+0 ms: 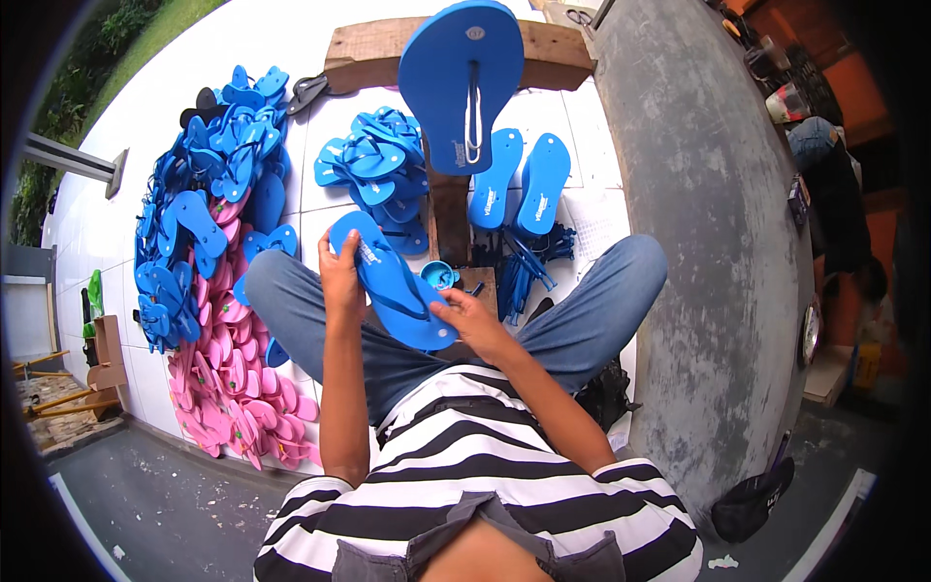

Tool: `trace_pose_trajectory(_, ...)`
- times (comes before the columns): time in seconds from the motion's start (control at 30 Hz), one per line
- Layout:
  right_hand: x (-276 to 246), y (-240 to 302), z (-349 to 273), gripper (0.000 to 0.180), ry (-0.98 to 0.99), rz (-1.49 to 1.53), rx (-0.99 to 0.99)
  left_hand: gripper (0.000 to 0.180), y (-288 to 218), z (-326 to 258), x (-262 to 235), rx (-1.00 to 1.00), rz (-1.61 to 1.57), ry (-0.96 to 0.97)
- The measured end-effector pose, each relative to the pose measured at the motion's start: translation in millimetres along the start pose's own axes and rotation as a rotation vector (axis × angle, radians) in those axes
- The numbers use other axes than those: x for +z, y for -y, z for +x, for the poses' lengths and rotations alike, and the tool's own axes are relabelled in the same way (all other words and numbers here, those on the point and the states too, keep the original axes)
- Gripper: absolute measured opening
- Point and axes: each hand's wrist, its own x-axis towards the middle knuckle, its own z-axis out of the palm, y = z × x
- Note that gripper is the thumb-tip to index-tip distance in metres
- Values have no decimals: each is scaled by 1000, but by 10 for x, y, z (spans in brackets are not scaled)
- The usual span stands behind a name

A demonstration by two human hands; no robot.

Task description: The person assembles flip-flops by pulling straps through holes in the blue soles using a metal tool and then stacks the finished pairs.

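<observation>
A blue flip-flop [393,289] is held between my two hands above my crossed legs, tilted, with its strap side partly hidden. My left hand [341,276] grips its upper left end, thumb on the face. The lower right end is pinched by my right hand [473,325], close to the strap. Ahead, a blue sole [446,107] stands over a wooden stand [369,53], with a pale loop-shaped piece along its middle. To its right lie two blue soles [497,179]. Loose blue straps [533,260] sit in front of them, and a small blue cup [438,275] is just beyond my hands.
A small heap of blue flip-flops [373,160] lies left of the stand. Farther left spreads a large pile of blue flip-flops [199,223] and pink flip-flops [238,388] on white tiles. A grey ledge [718,242] runs along the right, with another person [839,194] beyond it.
</observation>
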Motion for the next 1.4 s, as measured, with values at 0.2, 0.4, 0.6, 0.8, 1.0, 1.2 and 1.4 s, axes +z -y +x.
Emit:
trace_pose_trajectory(0.2,262,-459,397,40,174,-268,-12,33,-210,589,-187,177,703,-144)
trace_pose_trajectory(0.4,-96,-458,418,33,-92,-824,-126,41,530,1324,-852,306,865,-195)
trace_pose_trajectory(0.6,-785,-517,500,48,-553,-1297,218,59,1425,1378,-1372,-107,1275,-319)
trace_pose_trajectory(0.8,-655,-476,590,36,-625,-1345,182,34,1387,880,-679,252,1415,-46)
trace_pose_trajectory(1.0,-471,-532,685,36,-280,-1631,-417,28,1375,233,-327,245,1333,320)
trace_pose_trajectory(1.2,-510,-805,860,71,-206,-1706,-265,31,1408,271,-411,154,1341,247)
trace_pose_trajectory(1.4,-419,-524,760,68,-202,-1482,-223,31,1364,292,-421,155,1254,184)
